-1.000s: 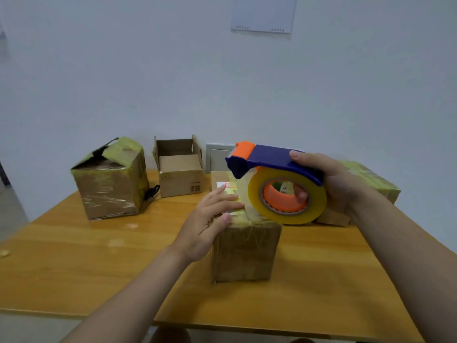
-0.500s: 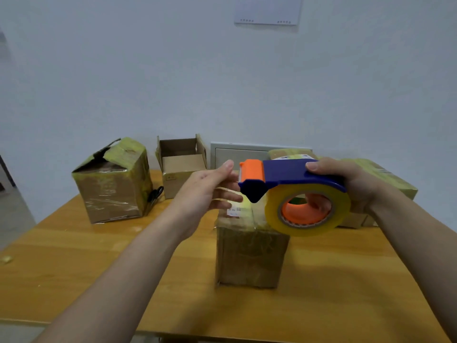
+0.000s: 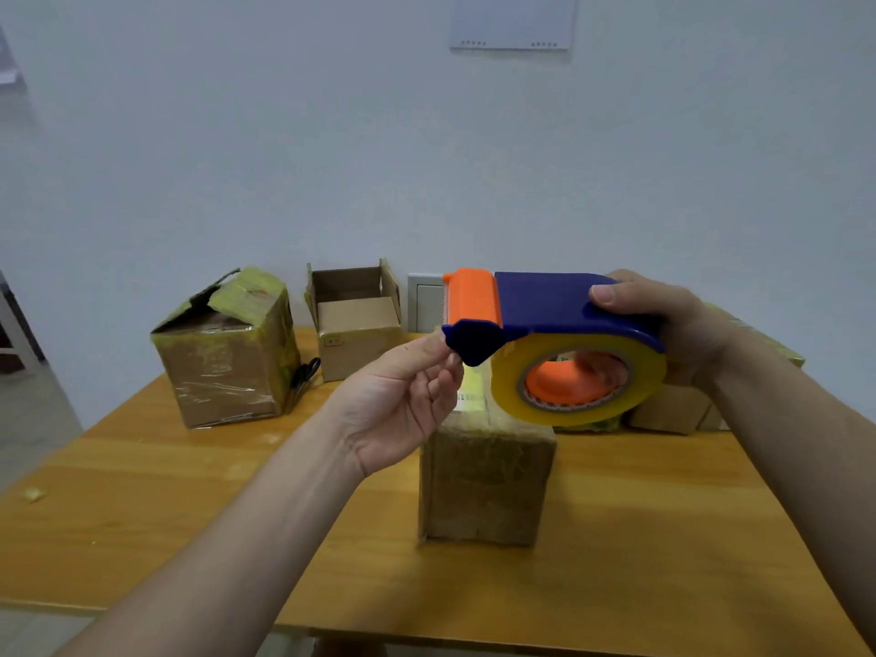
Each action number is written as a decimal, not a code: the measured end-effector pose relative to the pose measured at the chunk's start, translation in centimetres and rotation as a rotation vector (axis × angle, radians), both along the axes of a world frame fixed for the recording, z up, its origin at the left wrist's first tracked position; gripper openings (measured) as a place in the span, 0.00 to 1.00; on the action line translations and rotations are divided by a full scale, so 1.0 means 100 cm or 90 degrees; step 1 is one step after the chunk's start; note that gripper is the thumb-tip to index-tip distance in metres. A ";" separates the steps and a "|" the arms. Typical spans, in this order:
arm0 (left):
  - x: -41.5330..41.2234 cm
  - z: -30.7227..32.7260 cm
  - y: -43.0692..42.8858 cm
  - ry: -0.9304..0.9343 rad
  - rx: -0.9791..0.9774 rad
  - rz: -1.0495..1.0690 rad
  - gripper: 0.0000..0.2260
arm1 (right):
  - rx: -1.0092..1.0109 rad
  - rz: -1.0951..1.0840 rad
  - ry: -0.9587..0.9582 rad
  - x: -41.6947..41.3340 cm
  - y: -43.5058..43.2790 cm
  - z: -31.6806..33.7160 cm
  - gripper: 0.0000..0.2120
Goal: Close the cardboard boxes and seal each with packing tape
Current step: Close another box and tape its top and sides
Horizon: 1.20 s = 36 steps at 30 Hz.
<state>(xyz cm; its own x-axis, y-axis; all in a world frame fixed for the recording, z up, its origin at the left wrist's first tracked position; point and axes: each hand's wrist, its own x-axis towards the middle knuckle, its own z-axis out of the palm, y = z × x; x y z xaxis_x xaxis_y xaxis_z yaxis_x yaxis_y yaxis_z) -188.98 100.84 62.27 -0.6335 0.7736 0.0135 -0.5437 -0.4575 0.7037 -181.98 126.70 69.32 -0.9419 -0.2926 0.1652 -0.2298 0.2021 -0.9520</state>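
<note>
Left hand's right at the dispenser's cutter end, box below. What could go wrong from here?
1. The left hand pinches beside the orange cutter end of the tape dispenser, where a toothed edge shows; fingers could get nicked.
2. The right hand holds the dispenser in the air above the wrapped box; nothing steadies that box, so pulling tape down may shift it.

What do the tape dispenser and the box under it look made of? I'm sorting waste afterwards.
The tape dispenser looks like moulded plastic, blue and orange, smooth with a slight sheen. Its tape roll seems to be clear yellowish film, glossy at the edge. The box looks like brown cardboard, wrapped in shiny, wrinkled tape.
</note>
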 end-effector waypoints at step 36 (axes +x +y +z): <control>-0.008 0.003 -0.032 0.379 -0.548 0.222 0.05 | 0.207 -0.008 -0.204 0.027 -0.003 0.023 0.24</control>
<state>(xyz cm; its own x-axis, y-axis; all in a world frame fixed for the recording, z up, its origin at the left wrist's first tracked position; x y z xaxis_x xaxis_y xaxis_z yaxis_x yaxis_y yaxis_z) -189.78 97.61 62.57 -0.8897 0.4512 -0.0689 0.0512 0.2486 0.9672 -179.31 126.43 71.58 -0.9342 -0.2697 -0.2335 0.0701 0.5030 -0.8614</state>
